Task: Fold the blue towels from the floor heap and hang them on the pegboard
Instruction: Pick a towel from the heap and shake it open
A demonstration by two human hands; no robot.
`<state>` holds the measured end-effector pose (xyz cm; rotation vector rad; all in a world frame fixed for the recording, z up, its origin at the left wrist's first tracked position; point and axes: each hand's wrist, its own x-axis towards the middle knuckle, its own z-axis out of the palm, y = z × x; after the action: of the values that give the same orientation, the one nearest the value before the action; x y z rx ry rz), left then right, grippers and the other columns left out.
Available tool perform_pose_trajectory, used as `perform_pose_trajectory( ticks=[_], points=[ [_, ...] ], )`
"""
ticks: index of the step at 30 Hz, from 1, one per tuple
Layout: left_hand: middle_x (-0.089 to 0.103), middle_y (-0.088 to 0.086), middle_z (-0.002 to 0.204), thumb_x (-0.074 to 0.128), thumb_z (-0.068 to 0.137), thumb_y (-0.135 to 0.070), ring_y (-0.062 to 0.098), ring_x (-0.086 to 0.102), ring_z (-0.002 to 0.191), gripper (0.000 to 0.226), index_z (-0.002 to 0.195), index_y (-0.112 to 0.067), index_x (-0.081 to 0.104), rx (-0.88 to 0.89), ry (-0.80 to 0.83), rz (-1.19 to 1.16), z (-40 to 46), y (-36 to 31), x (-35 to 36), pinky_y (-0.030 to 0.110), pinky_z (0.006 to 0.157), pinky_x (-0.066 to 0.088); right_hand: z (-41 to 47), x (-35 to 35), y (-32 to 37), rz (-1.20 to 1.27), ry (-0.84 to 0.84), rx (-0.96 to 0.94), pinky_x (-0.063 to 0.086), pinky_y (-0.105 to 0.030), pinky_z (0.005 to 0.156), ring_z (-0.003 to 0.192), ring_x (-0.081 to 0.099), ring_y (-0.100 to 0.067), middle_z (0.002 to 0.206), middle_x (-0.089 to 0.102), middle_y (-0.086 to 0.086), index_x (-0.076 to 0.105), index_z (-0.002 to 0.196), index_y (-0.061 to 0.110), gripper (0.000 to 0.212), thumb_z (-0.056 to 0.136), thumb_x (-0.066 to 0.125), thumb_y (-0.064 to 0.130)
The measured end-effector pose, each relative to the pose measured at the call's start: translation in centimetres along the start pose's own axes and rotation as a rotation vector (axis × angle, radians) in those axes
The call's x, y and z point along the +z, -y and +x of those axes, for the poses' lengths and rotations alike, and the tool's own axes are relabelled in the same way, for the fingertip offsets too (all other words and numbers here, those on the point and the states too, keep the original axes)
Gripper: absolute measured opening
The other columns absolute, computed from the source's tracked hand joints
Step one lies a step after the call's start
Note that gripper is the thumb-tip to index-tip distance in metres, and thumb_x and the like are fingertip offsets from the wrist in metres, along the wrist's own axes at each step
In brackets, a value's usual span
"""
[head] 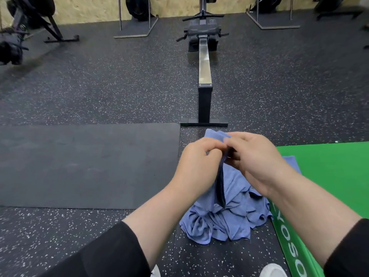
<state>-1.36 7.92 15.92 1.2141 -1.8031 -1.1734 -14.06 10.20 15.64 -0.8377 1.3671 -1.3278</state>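
Clearly soft, light towel (220, 184): left hand (196, 156) and right hand (253, 156) pinched top edge, cloth hung limp above heap (225, 222); corners best grip.

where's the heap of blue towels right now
In the head view the heap of blue towels lies on the speckled floor low and right of centre, against the green mat.

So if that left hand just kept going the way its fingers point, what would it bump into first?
The left hand points right, toward the right hand. Between them is only the blue towel both pinch, so it would press that fold into the right hand's fingers almost at once, though depth is hard to judge.
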Motion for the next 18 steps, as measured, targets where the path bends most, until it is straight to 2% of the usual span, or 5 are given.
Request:
perform_pose_trajectory(
  ticks=[3,7,10,13,18],
  points=[
    [0.070,-0.004,0.074,0.046,0.085,0.003,0.007,0.059,0.066,0.031,0.078,-0.019,0.067,-0.079,-0.127,-0.068,0.5,0.4,-0.9,0.023,0.066,0.045,0.1,-0.6,0.0,-0.155,-0.049,-0.018,0.060,-0.041,0.078,0.077,0.063,-0.024,0.083,0.073,-0.019,0.077,0.077,0.011,0.033,0.089,0.050,-0.004],
    [0.057,-0.008,0.100,0.054,0.087,-0.008,0.008,0.055,0.087,0.025,0.100,-0.028,0.061,0.089,-0.006,0.329,2.1,1.9,-3.2,0.028,0.085,0.046,0.4,-1.2,0.2,-0.489,-0.015,-0.096,0.055,-0.061,0.085,0.075,0.062,-0.023,0.087,0.075,-0.017,0.077,0.090,0.031,0.032,0.077,0.050,0.021],
    [0.054,-0.008,0.118,0.063,0.090,-0.016,0.010,0.051,0.114,0.018,0.102,-0.029,0.065,0.181,0.166,0.435,2.4,2.7,-4.1,0.023,0.100,0.036,0.4,-1.7,0.5,-0.597,0.041,-0.154,0.053,-0.052,0.075,0.071,0.054,-0.018,0.088,0.072,-0.019,0.075,0.090,0.036,0.035,0.085,0.050,0.013],
    [0.055,-0.009,0.117,0.067,0.093,-0.025,0.008,0.052,0.111,0.015,0.084,-0.033,0.057,0.147,0.289,0.495,2.4,3.3,-4.7,0.019,0.096,0.035,0.2,-2.1,1.0,-0.644,0.059,-0.197,0.044,-0.036,0.069,0.070,0.052,-0.013,0.085,0.073,-0.012,0.075,0.086,0.033,0.039,0.090,0.050,0.005],
    [0.057,-0.007,0.119,0.060,0.094,-0.051,0.019,0.058,0.109,0.021,0.093,-0.031,0.067,0.001,0.431,0.815,2.7,4.9,-5.8,0.041,0.099,0.046,0.2,-3.2,1.6,-0.682,0.040,-0.207,0.048,-0.031,0.073,0.074,0.059,-0.008,0.084,0.075,0.004,0.075,0.085,0.027,0.034,0.092,0.051,0.005]
  ],
)
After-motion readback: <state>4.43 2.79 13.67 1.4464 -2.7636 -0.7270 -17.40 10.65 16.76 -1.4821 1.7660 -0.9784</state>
